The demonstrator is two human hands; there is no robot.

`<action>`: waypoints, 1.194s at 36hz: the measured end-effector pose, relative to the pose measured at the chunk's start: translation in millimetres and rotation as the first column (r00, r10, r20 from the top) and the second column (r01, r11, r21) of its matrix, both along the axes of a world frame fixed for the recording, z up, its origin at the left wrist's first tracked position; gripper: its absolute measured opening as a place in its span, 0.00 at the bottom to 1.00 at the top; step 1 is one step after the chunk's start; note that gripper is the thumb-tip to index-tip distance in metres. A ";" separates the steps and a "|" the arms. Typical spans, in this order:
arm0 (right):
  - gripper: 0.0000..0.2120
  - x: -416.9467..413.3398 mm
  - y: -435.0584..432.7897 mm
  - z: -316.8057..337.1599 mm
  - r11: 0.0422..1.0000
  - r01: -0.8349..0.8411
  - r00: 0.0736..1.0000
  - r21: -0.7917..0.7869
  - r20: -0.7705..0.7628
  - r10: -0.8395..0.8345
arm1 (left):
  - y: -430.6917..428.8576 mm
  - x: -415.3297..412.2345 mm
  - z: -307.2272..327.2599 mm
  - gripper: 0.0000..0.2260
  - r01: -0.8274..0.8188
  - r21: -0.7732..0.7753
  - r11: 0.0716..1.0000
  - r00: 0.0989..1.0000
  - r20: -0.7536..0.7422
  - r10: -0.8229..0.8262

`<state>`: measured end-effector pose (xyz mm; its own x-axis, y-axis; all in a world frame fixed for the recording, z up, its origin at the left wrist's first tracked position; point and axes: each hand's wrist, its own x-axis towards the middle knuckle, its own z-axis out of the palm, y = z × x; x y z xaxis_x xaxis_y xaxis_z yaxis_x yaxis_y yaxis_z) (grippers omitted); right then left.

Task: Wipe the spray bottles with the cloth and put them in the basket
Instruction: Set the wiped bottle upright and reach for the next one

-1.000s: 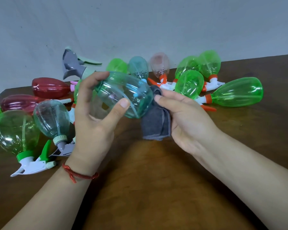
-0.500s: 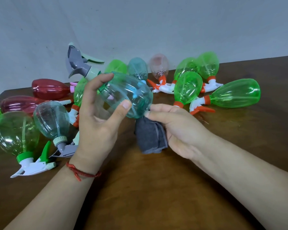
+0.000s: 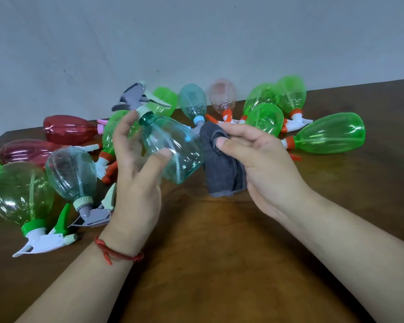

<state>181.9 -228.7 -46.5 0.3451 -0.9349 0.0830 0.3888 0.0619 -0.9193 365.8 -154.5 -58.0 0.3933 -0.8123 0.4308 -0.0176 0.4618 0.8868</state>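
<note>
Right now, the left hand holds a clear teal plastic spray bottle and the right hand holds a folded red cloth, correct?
Not quite: the head view shows the folded cloth in the right hand is dark grey, not red. The left hand does hold the clear teal plastic spray bottle.

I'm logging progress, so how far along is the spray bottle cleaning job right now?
Done: nothing can be confirmed, as no basket is in view. In hand: the left hand grips a teal spray bottle above the wooden table, and the right hand holds the grey cloth beside it. Left: the other spray bottles lie on the table, and each needs wiping and putting away.
</note>
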 end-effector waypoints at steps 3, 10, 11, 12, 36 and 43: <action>0.13 -0.9 1.8 -0.4 0.999 -0.033 0.999 -0.014 -0.012 0.033 | 0.4 -5.9 0.3 0.33 -0.089 0.029 0.996 0.996 0.009 0.089; 0.11 -5.7 -1.1 5.2 0.998 0.007 1.000 -0.058 -0.023 -0.008 | 2.5 -1.9 4.6 0.38 -0.038 0.102 0.994 0.996 0.086 0.029; 0.11 -8.1 -3.5 7.3 0.992 0.072 0.997 -0.106 -0.031 -0.076 | 3.9 -3.2 4.8 0.37 -0.022 0.109 0.994 0.993 0.119 0.009; 0.11 -11.5 -6.1 9.6 0.974 0.145 0.987 -0.176 -0.047 -0.155 | 5.9 -5.3 4.8 0.37 -0.008 0.126 0.992 0.990 0.138 -0.009; 0.09 -7.1 -4.8 5.8 0.350 0.029 0.791 -0.936 -0.192 -0.580 | 11.1 -23.0 2.7 0.30 0.203 0.239 0.950 0.917 0.294 -0.270; 0.12 -24.3 -24.5 9.2 0.406 0.082 0.736 -0.910 -0.220 -0.641 | 12.3 -21.1 4.6 0.35 0.181 0.215 0.960 0.934 0.269 -0.236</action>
<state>157.6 -253.3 -37.2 0.2331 -0.5465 0.8044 -0.3269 -0.8231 -0.4645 344.7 -142.2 -53.4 0.0874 -0.9380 0.3355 -0.2071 0.3123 0.9271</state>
